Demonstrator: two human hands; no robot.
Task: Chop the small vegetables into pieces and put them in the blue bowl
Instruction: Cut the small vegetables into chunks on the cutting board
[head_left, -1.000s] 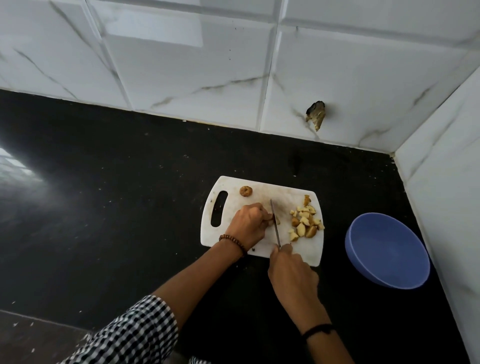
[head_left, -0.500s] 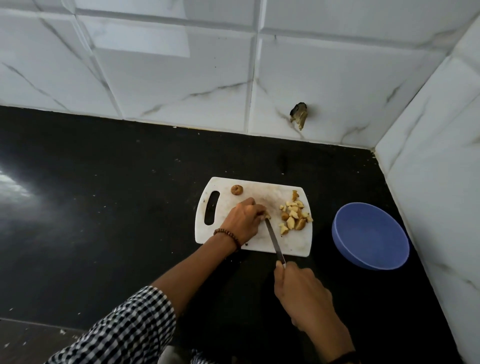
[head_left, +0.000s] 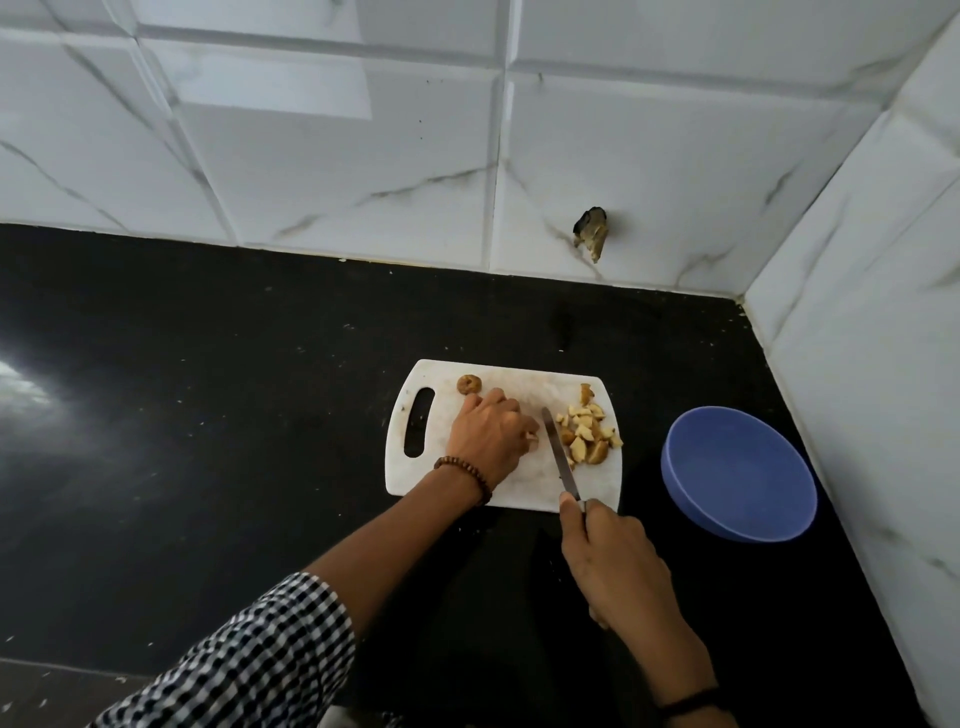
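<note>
A white cutting board (head_left: 524, 483) lies on the black counter. My left hand (head_left: 488, 434) rests on it, its fingers curled over a small vegetable piece (head_left: 532, 436) that barely shows at the fingertips. My right hand (head_left: 610, 558) grips the handle of a knife (head_left: 558, 452), whose blade lies on the board just right of my left fingertips. A pile of several chopped pieces (head_left: 587, 431) sits at the board's right side. One whole small brown vegetable (head_left: 469, 384) lies near the board's far edge. The blue bowl (head_left: 737, 473) stands right of the board, with nothing visible inside.
White marble-patterned tiled walls close off the back and right of the black counter (head_left: 208, 389). A broken hole (head_left: 592, 236) shows in the back wall. The counter's front edge runs along the lower left.
The view has shifted. The knife blade slid from under my left fingertips to just right of them, and my right hand drew back toward me, off the board.
</note>
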